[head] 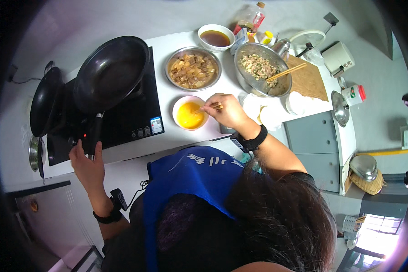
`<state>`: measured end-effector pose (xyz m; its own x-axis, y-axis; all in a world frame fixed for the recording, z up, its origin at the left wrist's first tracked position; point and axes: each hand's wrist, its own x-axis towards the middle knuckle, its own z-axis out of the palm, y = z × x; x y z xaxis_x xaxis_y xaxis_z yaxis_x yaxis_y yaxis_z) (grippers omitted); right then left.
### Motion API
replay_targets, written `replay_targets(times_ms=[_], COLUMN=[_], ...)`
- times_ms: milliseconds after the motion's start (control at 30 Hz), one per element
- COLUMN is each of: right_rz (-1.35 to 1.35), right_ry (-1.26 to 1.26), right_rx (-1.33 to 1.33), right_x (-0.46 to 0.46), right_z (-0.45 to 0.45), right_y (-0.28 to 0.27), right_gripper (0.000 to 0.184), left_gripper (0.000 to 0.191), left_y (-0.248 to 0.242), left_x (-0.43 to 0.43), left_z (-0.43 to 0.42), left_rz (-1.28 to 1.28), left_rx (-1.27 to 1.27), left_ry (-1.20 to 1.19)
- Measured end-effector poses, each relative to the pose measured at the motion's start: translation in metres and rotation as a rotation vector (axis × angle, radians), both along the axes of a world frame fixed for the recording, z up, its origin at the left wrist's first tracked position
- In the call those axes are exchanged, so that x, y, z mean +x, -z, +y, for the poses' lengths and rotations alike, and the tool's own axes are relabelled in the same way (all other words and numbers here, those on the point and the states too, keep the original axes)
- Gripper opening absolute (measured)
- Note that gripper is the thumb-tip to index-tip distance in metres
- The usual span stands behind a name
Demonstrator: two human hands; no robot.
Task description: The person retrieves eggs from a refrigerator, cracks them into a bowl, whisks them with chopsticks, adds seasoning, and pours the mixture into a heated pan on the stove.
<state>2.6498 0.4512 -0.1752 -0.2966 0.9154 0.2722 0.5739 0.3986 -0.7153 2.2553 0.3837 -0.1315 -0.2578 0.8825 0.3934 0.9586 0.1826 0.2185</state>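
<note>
My right hand [226, 109] grips a pair of wooden chopsticks [204, 108], their tips in beaten egg [190, 116]. The yellow egg lies in a small pale bowl [174, 119] near the counter's front edge. My left hand [87, 164] is at the front of the black cooktop [136, 117], fingers and thumb spread around the end of the wok handle [95, 131]. Its fingertips reach a dark control knob [72, 140] beside a small red light; whether they touch it is unclear. The dark wok [112, 73] sits tilted on the cooktop and looks bare inside.
A steel bowl of sliced food in liquid [193, 70], a bowl of brown liquid [216, 38] and a steel bowl of minced filling [258, 69] with chopsticks stand behind. Further right lie white rounds [272, 115] and a brown board [306, 78]. A second black pan [47, 102] is leftmost.
</note>
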Motion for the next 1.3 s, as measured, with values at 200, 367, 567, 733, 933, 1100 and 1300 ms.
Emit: replay_targets(times_ms=[200, 367, 567, 733, 933, 1100, 1300], right_rz=[-0.017, 0.058, 0.07, 0.091, 0.055, 0.06, 0.093], right_ry=[0.087, 0.151, 0.214, 0.217, 0.215, 0.217, 0.23], right_rx=[-0.077, -0.164, -0.239, -0.277, -0.278, -0.27, -0.277], right_x=[-0.002, -0.008, -0.005, -0.004, -0.003, 0.001, 0.005], right_z=[-0.005, -0.006, -0.007, -0.005, -0.003, -0.002, -0.002], right_y=[0.003, -0.004, -0.004, -0.004, -0.006, -0.004, -0.001], right_gripper=[0.012, 0.013, 0.015, 0.016, 0.016, 0.016, 0.017], left_gripper=[0.051, 0.051, 0.052, 0.053, 0.049, 0.038, 0.029], left_y=[0.016, 0.032, 0.054, 0.056, 0.026, -0.025, -0.065], left_x=[-0.033, -0.037, -0.038, -0.045, -0.055, -0.069, -0.075], left_z=[-0.005, -0.013, -0.024, -0.022, -0.008, 0.019, 0.038], left_rz=[-0.459, -0.414, -0.548, -0.604, -0.479, -0.363, -0.465], left_rx=[-0.297, -0.29, -0.297, -0.281, -0.306, -0.475, -0.564], left_ry=[0.027, -0.001, 0.026, 0.052, 0.071, 0.134, 0.154])
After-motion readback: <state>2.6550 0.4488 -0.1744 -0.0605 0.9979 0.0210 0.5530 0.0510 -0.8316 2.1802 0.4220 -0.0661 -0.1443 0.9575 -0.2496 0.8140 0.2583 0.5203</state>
